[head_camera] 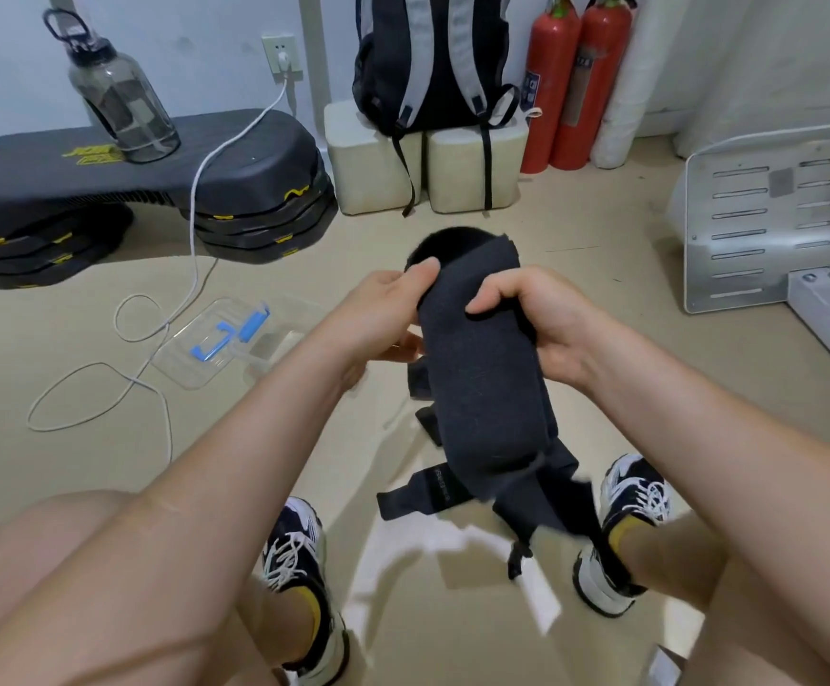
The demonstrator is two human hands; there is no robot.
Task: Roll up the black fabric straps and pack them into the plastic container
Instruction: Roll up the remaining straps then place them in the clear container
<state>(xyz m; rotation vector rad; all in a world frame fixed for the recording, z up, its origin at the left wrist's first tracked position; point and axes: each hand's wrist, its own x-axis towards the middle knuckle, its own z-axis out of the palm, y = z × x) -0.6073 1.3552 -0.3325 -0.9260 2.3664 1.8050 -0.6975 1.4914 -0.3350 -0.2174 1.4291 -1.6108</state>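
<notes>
— Closest to the lens?
— Bare knees and forearms along the bottom edge. Just past them, left sneaker (299,552) and right sneaker (636,492), planted on the floor (81,467).
— And the hands?
— Both up at mid-frame, clamped on the black fabric strap (482,388). Left hand (383,309): thumb pressed on the upper left edge, fingers tucked behind. Right hand (541,319): fingers curled round the right edge, just below the top.
— Position of the strap?
— Held in the air above the floor, between the sneakers. Upper end bunched into a dark bulge behind the thumbs, wide band hanging down, narrower tails dangling at the bottom, blurred.
— The plastic container (185,373)?
— On the floor to the left, clear, with blue clips (249,326), partly hidden behind the left forearm. Apart from the strap.
— Further back?
— White cable (195,215) looping over the floor up to a wall socket (279,54). Water bottle (116,96) standing on a black step platform (155,190). Backpack (433,66) resting on pale foam blocks (373,165), two red fire extinguishers (571,81) beside it.
</notes>
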